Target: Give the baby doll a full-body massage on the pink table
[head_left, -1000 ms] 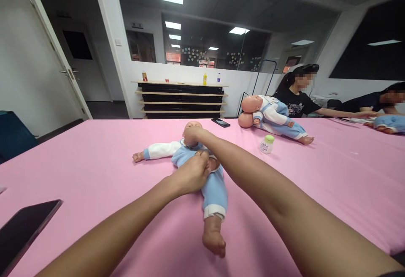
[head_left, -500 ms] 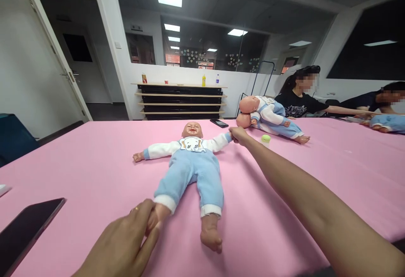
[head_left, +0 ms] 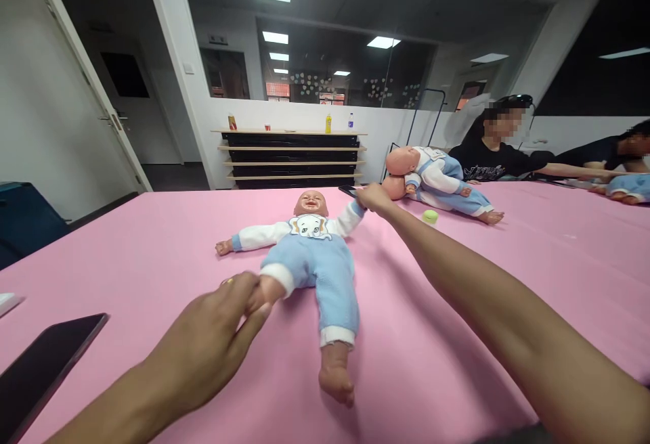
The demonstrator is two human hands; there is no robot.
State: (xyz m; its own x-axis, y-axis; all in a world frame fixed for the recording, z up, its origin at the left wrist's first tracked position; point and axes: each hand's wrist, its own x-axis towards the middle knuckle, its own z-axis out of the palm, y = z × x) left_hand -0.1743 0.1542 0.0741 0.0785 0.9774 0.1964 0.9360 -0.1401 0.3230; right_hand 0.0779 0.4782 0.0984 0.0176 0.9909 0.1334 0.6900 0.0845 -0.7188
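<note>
Item one: a doll (head_left: 317, 258) in a blue-and-white suit with an elephant front, which we find face up mid-tabletop (head_left: 167, 248), head toward the far edge.

Left hand (head_left: 223, 322), ringed: we record it grasping the doll's ankle on the left of the view, that leg drawn up. Right hand (head_left: 373, 197): closed about the doll's hand just past the blue cuff, that sleeve angled outward and up. The doll's remaining arm lies outstretched; its remaining leg points toward us, foot bare.

Also listed: a phone (head_left: 348, 191), partly behind the right hand; a green cap (head_left: 430, 216), its lower part hidden by our forearm; two similar dolls (head_left: 441, 174), stacked; a dark-screened device (head_left: 45, 369), near left; shelves (head_left: 289, 158) bearing bottles (head_left: 328, 124).
</note>
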